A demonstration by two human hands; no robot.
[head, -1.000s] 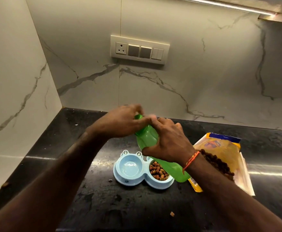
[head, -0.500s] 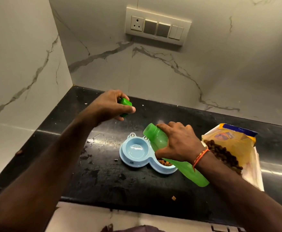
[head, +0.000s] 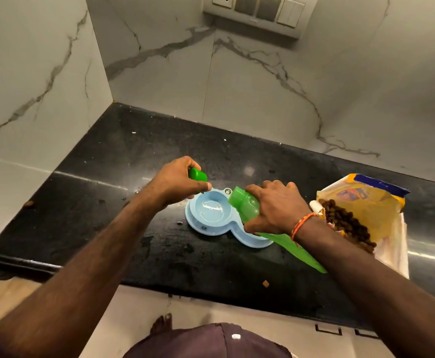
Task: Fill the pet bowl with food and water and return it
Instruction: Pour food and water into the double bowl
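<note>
Pet bowl (head: 212,223) sits mid-counter (head: 108,202), near its front edge. Left hand (head: 177,183) pinches the cap (head: 197,174); right hand (head: 275,208) grips the tilted bottle (head: 245,205) over the left compartment. Overtilting could splash water onto the kibble bag (head: 366,210).

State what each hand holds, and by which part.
The left hand grips the green cap, fingers curled round it. The right hand grips the green bottle round its upper body, just below the open neck.
</note>
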